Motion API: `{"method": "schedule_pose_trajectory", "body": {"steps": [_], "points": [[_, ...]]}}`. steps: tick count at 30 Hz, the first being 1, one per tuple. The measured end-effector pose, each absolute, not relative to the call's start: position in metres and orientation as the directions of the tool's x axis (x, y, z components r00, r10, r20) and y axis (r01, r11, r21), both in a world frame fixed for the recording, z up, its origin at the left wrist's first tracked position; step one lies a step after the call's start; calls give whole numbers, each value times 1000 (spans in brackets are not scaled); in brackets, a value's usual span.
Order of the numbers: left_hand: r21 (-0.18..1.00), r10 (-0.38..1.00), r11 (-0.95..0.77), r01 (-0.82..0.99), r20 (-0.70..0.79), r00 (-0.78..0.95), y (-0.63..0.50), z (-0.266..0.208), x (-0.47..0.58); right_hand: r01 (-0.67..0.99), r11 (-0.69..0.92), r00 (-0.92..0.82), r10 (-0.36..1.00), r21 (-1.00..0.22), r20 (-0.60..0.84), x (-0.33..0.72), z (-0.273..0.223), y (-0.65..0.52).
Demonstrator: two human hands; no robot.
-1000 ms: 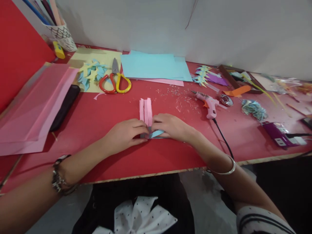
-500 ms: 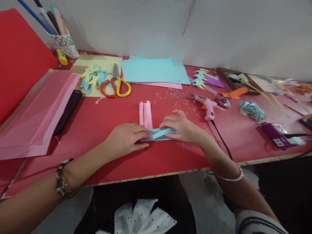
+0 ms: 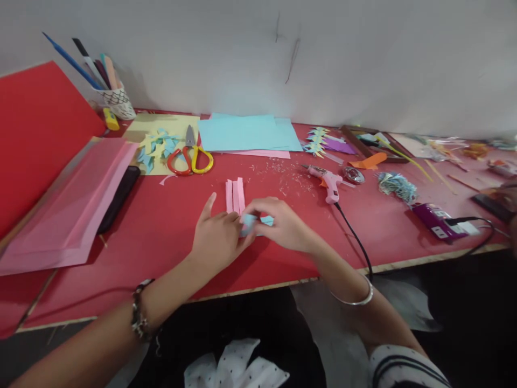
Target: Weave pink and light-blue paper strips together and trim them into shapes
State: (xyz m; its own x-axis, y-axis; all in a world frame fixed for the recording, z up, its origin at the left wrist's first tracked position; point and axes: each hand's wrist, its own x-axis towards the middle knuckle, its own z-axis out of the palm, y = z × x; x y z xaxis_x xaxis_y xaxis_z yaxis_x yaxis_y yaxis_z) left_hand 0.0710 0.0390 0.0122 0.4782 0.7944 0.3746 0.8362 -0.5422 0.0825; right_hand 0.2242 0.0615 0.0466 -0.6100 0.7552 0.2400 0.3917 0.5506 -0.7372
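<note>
Close together over the red table, both my hands meet at a light blue paper strip (image 3: 249,221) that looks bent and is blurred. My right hand (image 3: 285,223) pinches it between thumb and fingers. My left hand (image 3: 218,237) is closed at the strip's left side, its little finger raised, its fingertips partly covered. More blue paper (image 3: 267,220) lies flat under my right hand, mostly hidden. Just behind my hands stand out several pink paper strips (image 3: 235,195), lying side by side.
Behind lie scissors (image 3: 189,156), paper scraps (image 3: 159,148) and blue sheets (image 3: 242,132). To the right are a pink glue gun (image 3: 329,180) with its cord, a fringed bundle (image 3: 397,186) and a purple power strip (image 3: 438,221). Pink sheets (image 3: 72,210) rest at left.
My right hand has moved left to my left hand, bringing the blue strip's end over. My left hand has turned, its little finger now raised. The view has shifted slightly.
</note>
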Motion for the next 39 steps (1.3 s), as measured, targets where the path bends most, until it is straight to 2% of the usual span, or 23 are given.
{"method": "schedule_pose_trajectory", "body": {"steps": [6,10,16,19,25,28,30,31,33,34,36,38,39], "points": [[128,839,-487,864,342,422,43,15,75,407,507,-560,795,-760,231,216,42,55],[79,860,-462,884,285,424,40,20,77,405,485,-507,825,-775,251,223,37,54],[39,843,-474,880,308,441,36,20,82,592,346,-326,929,-728,177,238,26,53],[26,842,-470,882,314,439,35,19,83,594,359,-365,918,-720,156,236,29,50],[12,842,-449,893,341,419,32,18,85,439,404,-452,871,-802,192,222,42,43],[-21,849,-420,907,345,401,32,19,84,434,434,-464,859,-790,217,230,45,44],[-21,858,-403,915,340,386,33,20,81,537,422,-397,891,-731,222,246,48,50],[-10,864,-395,919,334,376,34,21,79,634,371,-295,927,-678,231,258,50,54],[36,882,-383,923,311,354,36,22,75,887,79,21,977,-456,210,284,55,65],[65,892,-374,925,297,340,37,23,73,943,-90,157,969,-321,190,297,56,71],[118,905,-368,922,275,326,38,23,69,926,-358,369,926,-122,83,319,54,81],[155,905,-376,913,270,327,39,23,66,901,-431,431,902,-51,-13,334,48,89],[167,903,-383,909,274,330,39,22,66,898,-438,438,899,-49,-12,338,44,92]]}}
